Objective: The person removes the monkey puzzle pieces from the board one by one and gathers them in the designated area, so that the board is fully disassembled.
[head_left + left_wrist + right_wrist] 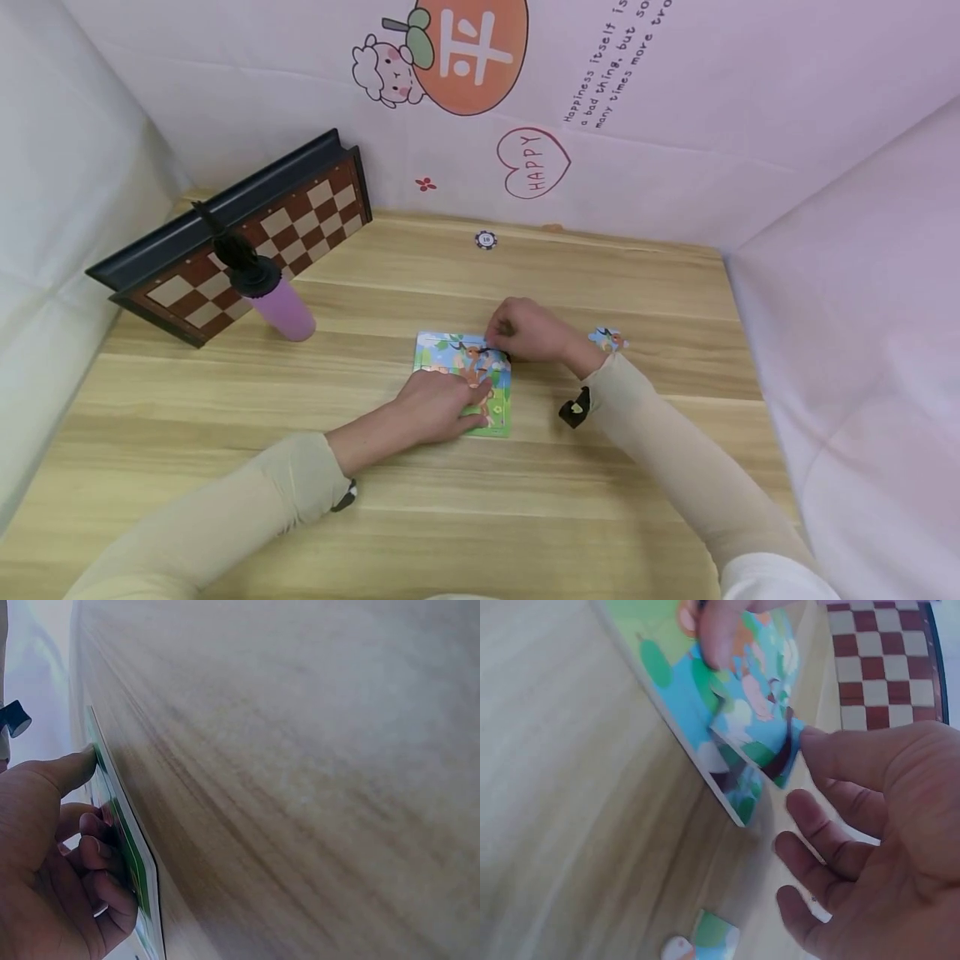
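A colourful cartoon jigsaw puzzle (437, 343) in a thin flat tray lies on the wooden table. My left hand (431, 406) rests on its lower left part, the thumb and fingertips touching the picture; the left wrist view shows the thumb near the green edge (133, 847). At the upper right corner, my right hand (527, 329) pinches a puzzle piece (759, 742) between thumb and finger. That piece is tilted, with one edge raised above the tray corner. One loose puzzle piece (606, 339) lies on the table beyond the right wrist.
A folded chessboard (300, 242) stands on its side at the back left, behind a purple bottle (285, 310) with a black top. A poker chip (486, 240) lies near the back edge. White printed cloth (645, 183) hangs around the table (360, 542).
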Tool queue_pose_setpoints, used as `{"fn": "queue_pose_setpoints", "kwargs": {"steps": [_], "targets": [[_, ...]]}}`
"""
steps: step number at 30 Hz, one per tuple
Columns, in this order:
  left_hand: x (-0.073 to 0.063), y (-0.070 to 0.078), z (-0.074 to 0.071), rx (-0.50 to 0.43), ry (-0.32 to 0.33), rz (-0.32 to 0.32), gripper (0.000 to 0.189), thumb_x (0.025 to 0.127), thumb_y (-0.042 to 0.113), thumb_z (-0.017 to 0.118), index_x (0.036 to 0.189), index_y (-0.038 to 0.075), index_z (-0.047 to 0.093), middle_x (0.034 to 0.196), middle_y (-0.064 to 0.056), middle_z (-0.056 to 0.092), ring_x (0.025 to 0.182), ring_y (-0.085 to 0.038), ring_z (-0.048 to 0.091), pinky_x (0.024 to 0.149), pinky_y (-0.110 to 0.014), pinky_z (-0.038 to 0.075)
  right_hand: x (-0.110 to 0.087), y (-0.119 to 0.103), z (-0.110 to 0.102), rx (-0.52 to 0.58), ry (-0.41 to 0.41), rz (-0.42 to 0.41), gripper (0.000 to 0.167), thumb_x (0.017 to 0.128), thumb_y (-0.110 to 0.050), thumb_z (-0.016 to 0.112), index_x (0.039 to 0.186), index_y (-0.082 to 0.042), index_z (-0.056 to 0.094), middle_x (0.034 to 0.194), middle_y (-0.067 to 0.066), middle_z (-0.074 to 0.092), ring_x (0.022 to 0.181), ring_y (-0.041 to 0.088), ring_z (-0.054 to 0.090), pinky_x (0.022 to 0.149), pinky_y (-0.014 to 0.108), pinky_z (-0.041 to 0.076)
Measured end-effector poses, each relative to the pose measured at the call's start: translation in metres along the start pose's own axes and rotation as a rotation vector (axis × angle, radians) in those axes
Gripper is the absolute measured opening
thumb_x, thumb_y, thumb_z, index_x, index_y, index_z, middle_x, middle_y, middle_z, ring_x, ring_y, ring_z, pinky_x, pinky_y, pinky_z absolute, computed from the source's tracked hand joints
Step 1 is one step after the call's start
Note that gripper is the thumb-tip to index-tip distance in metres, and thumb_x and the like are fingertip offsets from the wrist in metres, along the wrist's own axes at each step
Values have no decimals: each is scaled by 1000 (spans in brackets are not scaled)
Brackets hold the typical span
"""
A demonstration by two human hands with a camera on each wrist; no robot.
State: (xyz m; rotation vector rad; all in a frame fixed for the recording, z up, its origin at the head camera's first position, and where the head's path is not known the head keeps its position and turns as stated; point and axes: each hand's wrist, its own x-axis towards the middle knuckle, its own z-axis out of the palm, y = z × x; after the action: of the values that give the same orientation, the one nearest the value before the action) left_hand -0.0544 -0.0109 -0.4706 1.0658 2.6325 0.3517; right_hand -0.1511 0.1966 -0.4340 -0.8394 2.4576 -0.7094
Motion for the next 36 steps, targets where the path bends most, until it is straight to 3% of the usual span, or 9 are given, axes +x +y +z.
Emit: {"fn": "queue_pose_setpoints", "kwargs": {"steps": [6,11,17,21,24,29,32,36], "targets": [[0,-1,1,-14,-7,1,59,95,57,64,144,24,61,69,9,55,52,-9,47,42,-33,38,0,1,-8,144,-105,101,12,99,-14,69,94,-7,77,85,-3,72,80,13,61,80,32,50],[2,0,1,-8,-16,-2,60,95,58,63,144,24,60,70,9,55,52,-10,47,42,-33,37,-5,0,-12,248,-155,158,12,100,-15,67,100,-6,74,88,1,71,80,15,59,77,32,48],[3,1,1,-6,-16,0,60,96,58,62,145,25,60,93,4,71,61,-10,54,45,-34,39,-7,4,-13,232,-125,90,9,97,-9,69,104,-2,70,89,1,67,81,15,59,77,32,50],[0,0,1,-4,-18,-4,62,96,58,63,147,23,58,84,5,67,58,-10,52,44,-33,38,-17,8,-30,203,-61,46,8,96,-10,72,102,-6,69,90,0,68,83,16,62,79,35,51],[0,2,1,-13,-15,-3,62,96,57,63,147,22,57,68,8,55,51,-10,46,41,-33,35,-41,22,-63,170,-48,56,8,96,-11,72,98,-8,65,89,2,66,83,19,60,78,38,50],[-1,3,1,-17,-6,-13,62,95,55,65,148,23,56,65,11,50,48,-9,44,41,-32,34,-97,69,-120,29,-112,146,13,94,-5,71,93,-6,58,82,3,60,77,19,54,73,37,45],[0,3,3,-7,-8,-20,63,95,56,64,148,24,56,65,11,51,47,-9,43,41,-32,34,-132,104,-136,-37,-150,255,16,92,-1,72,89,-5,57,78,2,57,74,18,51,70,35,44],[2,5,5,2,-14,-20,64,95,58,62,149,25,55,60,12,48,45,-9,40,41,-31,33,-168,148,-138,0,-195,378,17,94,1,69,88,-4,54,80,4,61,77,20,57,71,36,45]]}}
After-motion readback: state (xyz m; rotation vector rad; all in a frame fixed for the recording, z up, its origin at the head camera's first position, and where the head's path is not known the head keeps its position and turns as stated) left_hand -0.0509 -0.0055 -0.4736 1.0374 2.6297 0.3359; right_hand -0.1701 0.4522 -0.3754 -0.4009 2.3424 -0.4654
